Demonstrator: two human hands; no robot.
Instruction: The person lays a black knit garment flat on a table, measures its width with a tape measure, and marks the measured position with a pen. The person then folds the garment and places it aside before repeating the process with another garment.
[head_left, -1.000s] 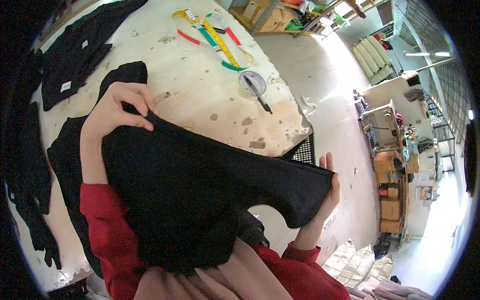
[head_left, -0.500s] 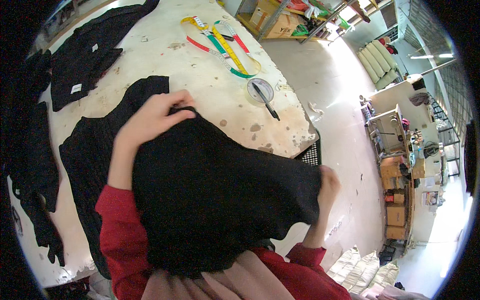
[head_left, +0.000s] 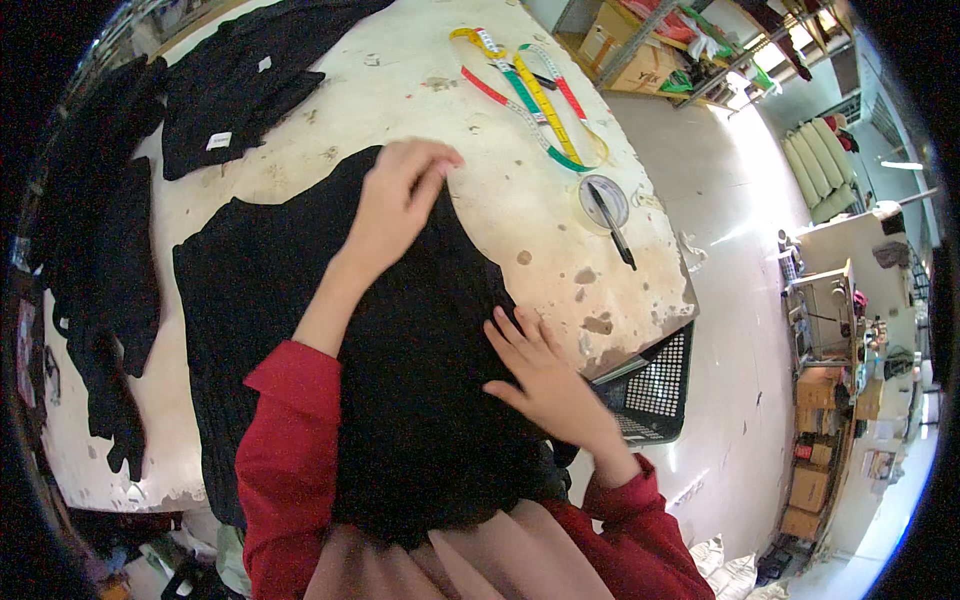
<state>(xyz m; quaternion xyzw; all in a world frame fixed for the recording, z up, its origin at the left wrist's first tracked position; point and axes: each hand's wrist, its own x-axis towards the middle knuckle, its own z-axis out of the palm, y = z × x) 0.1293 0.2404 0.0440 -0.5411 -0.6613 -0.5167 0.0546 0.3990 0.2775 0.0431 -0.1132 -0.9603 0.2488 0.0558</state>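
A black knit garment [head_left: 420, 350] is spread over the near part of the table, its lower edge reaching my lap. At its far right corner, my left hand [head_left: 400, 200] is closed with thumb and forefinger together at the cloth's edge; the fingertips are slightly blurred. My right hand [head_left: 545, 380] rests palm down at the garment's right edge, its fingers spread. Beyond it on the table lie a pen [head_left: 612, 228] across a clear tape roll [head_left: 590, 208] and a looped, multicoloured measuring tape [head_left: 540, 100].
More black garments [head_left: 230, 90] lie along the table's [head_left: 400, 70] far left side. A black perforated basket [head_left: 655, 385] stands by the table's right corner. Shelving with cardboard boxes [head_left: 620, 50] is at the back, and a cluttered workbench [head_left: 820, 310] lies across the floor.
The raised right part of the garment has come down onto the table. My right hand has moved left, letting go and flattening on the cloth. The view has shifted slightly.
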